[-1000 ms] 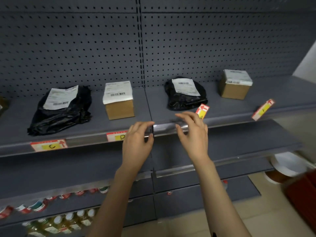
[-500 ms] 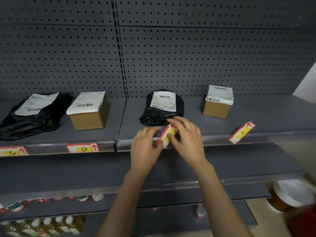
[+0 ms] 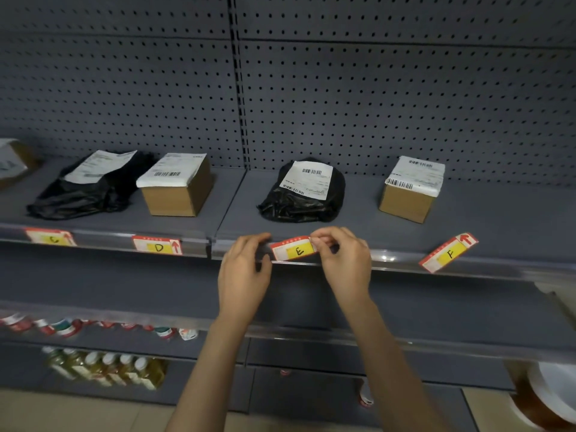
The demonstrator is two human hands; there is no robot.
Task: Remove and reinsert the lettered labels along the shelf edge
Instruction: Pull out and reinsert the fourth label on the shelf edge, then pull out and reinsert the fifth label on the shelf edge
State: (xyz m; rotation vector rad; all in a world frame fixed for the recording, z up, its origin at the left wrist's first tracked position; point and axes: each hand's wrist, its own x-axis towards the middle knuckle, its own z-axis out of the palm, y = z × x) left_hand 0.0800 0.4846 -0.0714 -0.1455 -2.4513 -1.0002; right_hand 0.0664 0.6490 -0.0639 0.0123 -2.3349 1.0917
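The red and yellow label E (image 3: 294, 249) lies nearly level against the clear strip on the shelf edge (image 3: 392, 255). My right hand (image 3: 341, 260) pinches its right end. My left hand (image 3: 244, 269) grips the strip just left of the label, fingers curled over the edge. Label F (image 3: 448, 252) leans tilted on the shelf edge further right, loose. Labels D (image 3: 157, 245) and C (image 3: 50, 236) sit flat in the strip to the left.
Black bagged parcels (image 3: 304, 191) (image 3: 90, 183) and cardboard boxes (image 3: 177, 188) (image 3: 410, 188) stand on the shelf behind the labels. Below are another shelf edge (image 3: 311, 333) and bottles (image 3: 106, 367) at the lower left. A round white object (image 3: 554, 391) lies at the lower right.
Label E has gone from tilted upright in my right hand to nearly level against the strip. My left hand has shifted to the strip beside it. The view has moved left and closer.
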